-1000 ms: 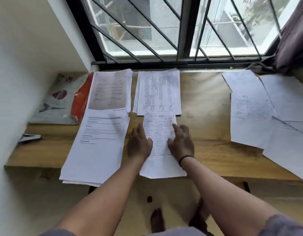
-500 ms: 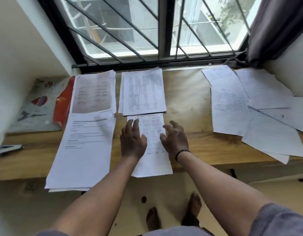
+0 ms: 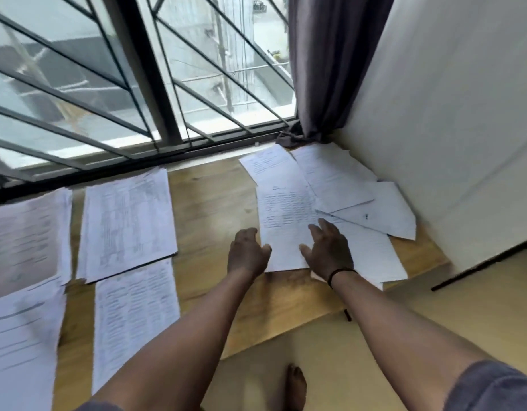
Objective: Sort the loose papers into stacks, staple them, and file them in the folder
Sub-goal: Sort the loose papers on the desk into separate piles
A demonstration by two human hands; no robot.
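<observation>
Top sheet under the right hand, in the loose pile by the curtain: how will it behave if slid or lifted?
The top sheet looks like a single thin page, so probably floppy when lifted. It overlaps other loose papers, so sliding may drag them. The right hand is over its edge; pinching a corner seems safer.

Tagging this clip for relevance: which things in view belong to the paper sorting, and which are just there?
Job:
loose papers by the wall
sorted stacks
left hand
right hand, on a sheet

Lying about:
curtain
window grille
wooden desk
</observation>
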